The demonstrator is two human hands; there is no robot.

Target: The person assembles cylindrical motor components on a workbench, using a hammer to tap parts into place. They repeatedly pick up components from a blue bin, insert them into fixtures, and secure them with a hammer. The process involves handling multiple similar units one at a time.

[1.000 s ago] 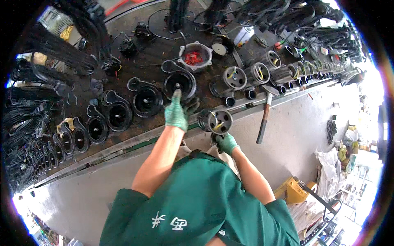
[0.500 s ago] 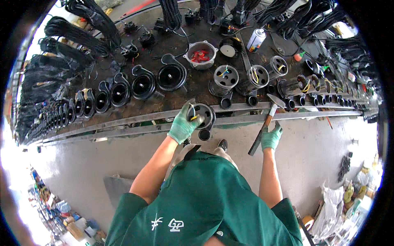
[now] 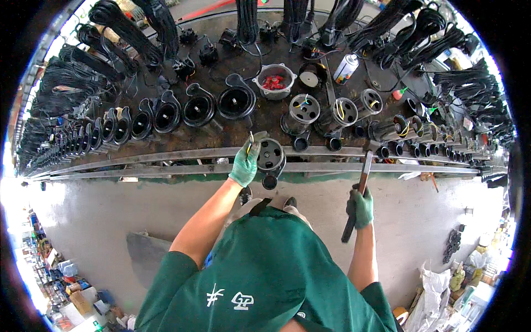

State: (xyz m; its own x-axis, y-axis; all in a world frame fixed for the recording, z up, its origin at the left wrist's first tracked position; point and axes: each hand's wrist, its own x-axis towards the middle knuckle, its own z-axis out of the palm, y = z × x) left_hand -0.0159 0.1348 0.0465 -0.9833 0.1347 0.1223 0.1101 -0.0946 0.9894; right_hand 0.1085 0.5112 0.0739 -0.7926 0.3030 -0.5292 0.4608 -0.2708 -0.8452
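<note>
The left hand (image 3: 244, 165), in a green glove, has its grip closed on the left rim of a black cylindrical motor housing (image 3: 271, 156) that sits on the near edge of the table (image 3: 166, 160), just above the metal rails. Thin yellow wires show by the glove's fingertips. The right hand (image 3: 360, 206), also gloved, is wrapped firmly round the handle of a hammer (image 3: 359, 188), head up against the table's near edge, well to the right of the housing.

The housing looks like cast or moulded metal: probably heavy for its size, rigid and not fragile, though the wires are soft and easily pinched. Its round side is likely smooth, so the rim or open end gives the surest hold, as the left hand has it now.

Farther back stand a row of black volute casings (image 3: 199, 109), a grey bowl of red parts (image 3: 275, 81), a spray can (image 3: 345, 67) and bundles of black cable (image 3: 116, 33).
</note>
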